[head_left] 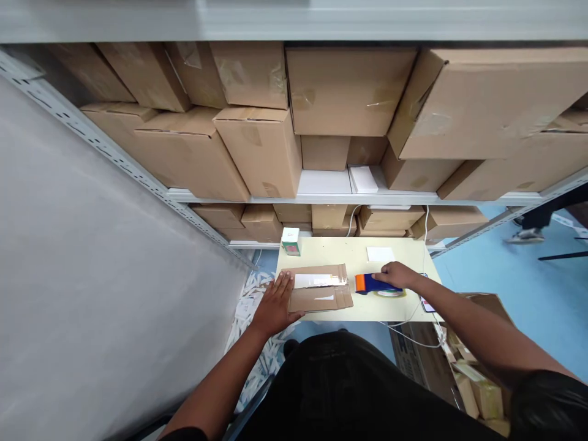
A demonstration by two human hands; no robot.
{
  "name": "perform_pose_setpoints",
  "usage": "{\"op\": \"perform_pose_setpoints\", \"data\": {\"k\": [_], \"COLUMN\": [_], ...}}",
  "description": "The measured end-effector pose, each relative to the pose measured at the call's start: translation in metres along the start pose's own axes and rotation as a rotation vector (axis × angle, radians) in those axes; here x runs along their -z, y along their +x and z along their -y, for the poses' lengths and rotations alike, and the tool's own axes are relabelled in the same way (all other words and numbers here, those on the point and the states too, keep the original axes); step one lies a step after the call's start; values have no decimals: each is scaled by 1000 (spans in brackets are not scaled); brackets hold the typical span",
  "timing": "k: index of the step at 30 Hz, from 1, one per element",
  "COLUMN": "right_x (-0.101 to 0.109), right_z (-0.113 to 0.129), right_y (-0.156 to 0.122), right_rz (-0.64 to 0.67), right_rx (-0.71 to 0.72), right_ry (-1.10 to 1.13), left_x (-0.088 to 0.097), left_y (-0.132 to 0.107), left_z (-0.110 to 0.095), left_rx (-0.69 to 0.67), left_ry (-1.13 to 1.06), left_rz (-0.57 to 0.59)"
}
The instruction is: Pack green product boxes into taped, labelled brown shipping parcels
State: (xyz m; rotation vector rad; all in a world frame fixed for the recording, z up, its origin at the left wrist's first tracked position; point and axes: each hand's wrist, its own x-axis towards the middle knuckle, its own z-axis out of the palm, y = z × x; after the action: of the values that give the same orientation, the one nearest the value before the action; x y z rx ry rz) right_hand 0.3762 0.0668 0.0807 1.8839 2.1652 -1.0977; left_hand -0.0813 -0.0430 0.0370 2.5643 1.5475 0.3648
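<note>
A flat brown cardboard piece [305, 300] lies on the pale yellow table [321, 250], with a white strip and shiny clear tape along its middle. My left hand [274, 300] rests on its left end, fingers stretched out and holding nothing. To the right of the cardboard, my right hand [394, 274] is wrapped round a blue and orange tape dispenser [371, 283]. The dispenser's orange end points left and sits a little apart from the cardboard. Part of a tape roll shows at its lower side.
A small green and white box [291, 241] stands at the table's back left; white paper [380, 254] lies at the back right. A phone [428, 305] and white cables are at the right edge. Shelves of cardboard boxes [351, 92] rise behind; an open carton [487, 303] stands right.
</note>
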Motion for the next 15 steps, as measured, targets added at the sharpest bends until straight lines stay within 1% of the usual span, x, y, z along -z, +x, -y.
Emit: {"op": "perform_pose_setpoints", "data": {"k": [2, 4, 7, 8, 9, 10, 11, 13, 15], "right_x": [-18, -34, -54, -60, -65, -69, -72, -77, -83], "right_z": [10, 15, 9, 4, -2, -9, -16, -29, -37], "right_y": [22, 35, 34, 29, 22, 14, 5, -13, -28], "right_rz": [84, 217, 450, 493, 505, 481, 419, 196, -38], "right_rx": [-90, -248, -510, -572, -612, -634, -642, -652, -679], "right_ry": [111, 346, 767, 874, 955, 1011, 1039, 960, 770], "left_x": [-1, -1, -2, -3, -3, -3, -4, -6, -11], "left_y": [1, 1, 1, 0, 0, -1, -3, -7, -11], "left_z": [0, 1, 4, 4, 5, 6, 6, 6, 4], "left_rx": [-1, -2, 0, -2, -3, -5, -7, -13, -10], "left_ry": [6, 6, -11, -25, -43, -63, -86, -141, -229], "left_rz": [13, 18, 10, 6, 4, 1, -4, -21, -58]}}
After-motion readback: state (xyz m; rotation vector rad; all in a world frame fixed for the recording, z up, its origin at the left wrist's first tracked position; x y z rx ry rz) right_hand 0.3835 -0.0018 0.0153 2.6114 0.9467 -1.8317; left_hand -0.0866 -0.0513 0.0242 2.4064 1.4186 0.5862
